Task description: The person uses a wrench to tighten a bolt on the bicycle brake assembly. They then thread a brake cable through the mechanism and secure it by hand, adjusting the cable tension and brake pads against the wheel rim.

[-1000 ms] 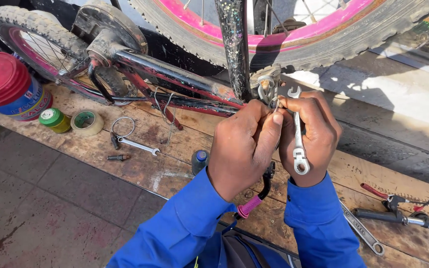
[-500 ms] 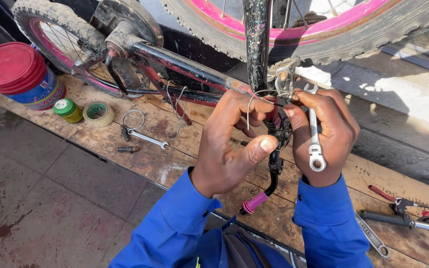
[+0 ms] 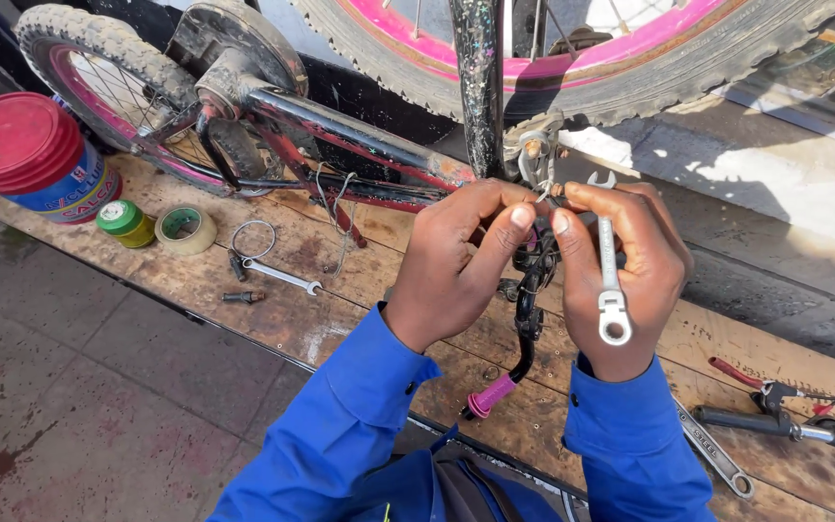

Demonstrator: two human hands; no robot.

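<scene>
Worn wooden planks (image 3: 321,319) lie under the upturned pink-rimmed bicycle (image 3: 359,155) — your left hand (image 3: 456,261) pinches its thin brake cable (image 3: 545,190), your right hand (image 3: 625,275) grips a silver combination spanner (image 3: 611,280).

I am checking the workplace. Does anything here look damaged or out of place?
The bicycle lies upside down on the wooden board; its dark frame paint is scratched. A loose bolt and a spanner lie scattered beside it. Nothing looks spilled.

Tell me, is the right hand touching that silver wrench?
Touching. The head view shows the right hand wrapped around the silver wrench, whose shaft lies across the palm under the fingers.
</scene>
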